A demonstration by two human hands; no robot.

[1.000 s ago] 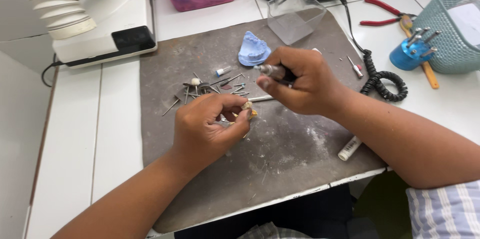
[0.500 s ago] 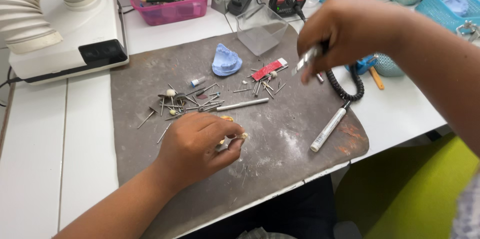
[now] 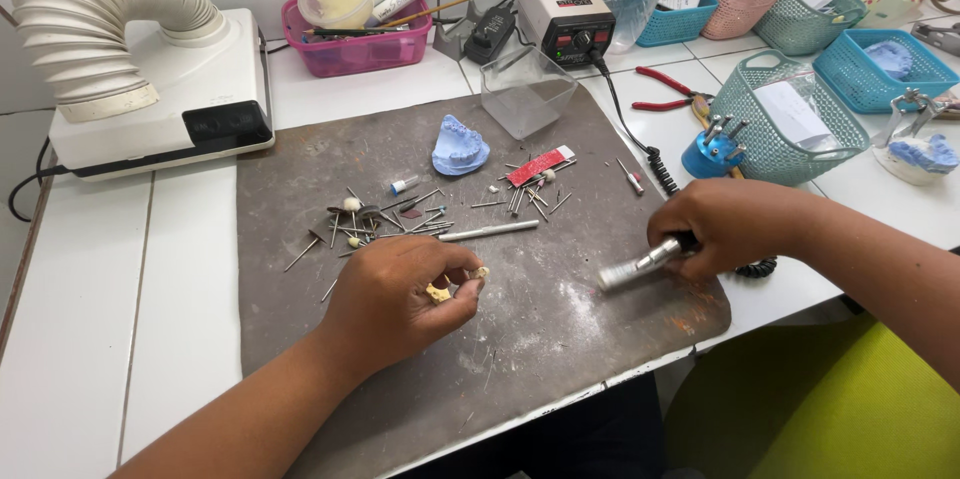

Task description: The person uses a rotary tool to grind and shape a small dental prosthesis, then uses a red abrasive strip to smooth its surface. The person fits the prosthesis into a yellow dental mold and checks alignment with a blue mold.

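Note:
My left hand rests on the grey work mat and pinches a small yellowish dental piece between thumb and fingers. My right hand lies at the mat's right edge, wrapped around a silver rotary handpiece whose tip points left, low over the mat. A coiled black cord runs from that hand back to the grey control box. Between the hands lie several loose burs and a thin metal rod.
A blue dental cast, a red strip and a clear plastic box sit at the mat's far side. A white suction unit with ribbed hose stands far left. Baskets, red pliers and a blue bur holder crowd the right.
My right hand has come down from up by the control box to the mat's right edge, still holding the handpiece. My left hand has stayed in place with the small piece.

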